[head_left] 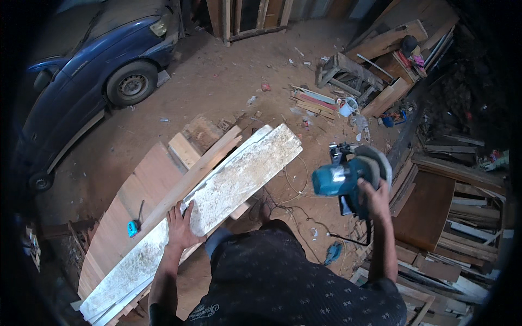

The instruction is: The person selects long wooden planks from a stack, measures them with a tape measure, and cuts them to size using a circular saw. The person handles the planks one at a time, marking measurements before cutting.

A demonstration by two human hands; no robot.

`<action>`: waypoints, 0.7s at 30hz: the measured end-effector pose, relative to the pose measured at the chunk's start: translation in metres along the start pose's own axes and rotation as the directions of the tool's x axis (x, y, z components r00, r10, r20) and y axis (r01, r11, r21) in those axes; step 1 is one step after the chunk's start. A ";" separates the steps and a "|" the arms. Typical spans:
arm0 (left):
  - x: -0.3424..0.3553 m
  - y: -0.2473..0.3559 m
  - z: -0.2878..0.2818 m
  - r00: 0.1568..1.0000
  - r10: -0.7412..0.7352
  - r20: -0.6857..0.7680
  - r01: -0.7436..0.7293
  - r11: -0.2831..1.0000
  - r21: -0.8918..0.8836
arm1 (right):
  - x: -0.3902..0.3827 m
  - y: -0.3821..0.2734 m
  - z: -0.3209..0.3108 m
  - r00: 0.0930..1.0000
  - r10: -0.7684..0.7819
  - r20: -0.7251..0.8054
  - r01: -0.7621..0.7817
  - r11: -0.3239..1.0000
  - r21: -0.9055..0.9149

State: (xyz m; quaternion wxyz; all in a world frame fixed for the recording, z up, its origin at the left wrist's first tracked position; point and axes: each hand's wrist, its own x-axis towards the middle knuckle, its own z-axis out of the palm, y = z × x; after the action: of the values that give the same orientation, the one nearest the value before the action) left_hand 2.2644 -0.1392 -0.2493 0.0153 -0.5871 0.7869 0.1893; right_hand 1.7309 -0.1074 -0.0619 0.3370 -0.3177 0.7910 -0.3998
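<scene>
My right hand (376,200) is wrapped round the handle of a teal circular saw (338,180), held up in the air to the right of the boards. Its grey blade guard faces away to the right, and a black cord hangs below. My left hand (184,227) lies with fingers spread on a long board with a worn, whitish face (239,182). This board slants from lower left to upper right across the work surface. Alongside it runs a narrow bare-wood plank (187,176). A small turquoise tape measure (132,229) rests on the plywood panel (122,217), left of my hand.
A blue car (87,70) stands at the upper left. Cords (299,213) trail over the dirt floor by my feet. Stacked wood (462,239) fills the right side. Farther off are a wooden stool (350,73), a white bucket (348,106) and loose sticks (314,102).
</scene>
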 end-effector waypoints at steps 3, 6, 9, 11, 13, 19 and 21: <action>0.057 0.055 0.003 0.997 0.045 -0.061 -0.044 0.999 0.007 | 0.036 0.040 -0.020 0.985 -0.081 0.154 0.077 0.997 0.031; 0.100 0.099 -0.002 0.997 0.062 -0.056 -0.062 0.998 0.004 | 0.067 0.040 -0.030 0.973 -0.037 0.229 0.028 0.999 0.042; 0.131 0.126 -0.013 0.999 0.051 -0.009 -0.051 0.999 0.018 | 0.080 0.055 -0.030 0.970 -0.008 0.242 0.001 1.000 0.026; 0.140 0.138 -0.022 0.999 0.030 0.031 -0.031 0.999 0.033 | 0.082 0.060 -0.028 0.960 -0.004 0.279 -0.010 0.999 0.048; 0.149 0.138 -0.012 0.998 -0.044 -0.040 0.042 0.998 -0.047 | 0.082 0.055 -0.025 0.944 -0.058 0.325 0.051 0.998 0.030; 0.231 0.180 0.026 0.955 -0.126 -0.269 0.036 0.948 -0.317 | 0.082 0.040 0.000 0.872 -0.272 0.408 0.328 0.942 -0.073; 0.258 0.208 0.028 0.930 -0.043 -0.364 -0.038 0.976 -0.214 | 0.080 0.044 0.004 0.860 -0.305 0.409 0.353 0.934 -0.046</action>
State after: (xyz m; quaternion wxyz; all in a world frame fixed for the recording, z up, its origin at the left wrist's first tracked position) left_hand 1.9855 -0.3179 -0.2803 -0.1960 -0.6112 0.7496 0.1614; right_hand 1.6786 -0.1495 -0.1233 0.3968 -0.5419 0.6628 -0.3310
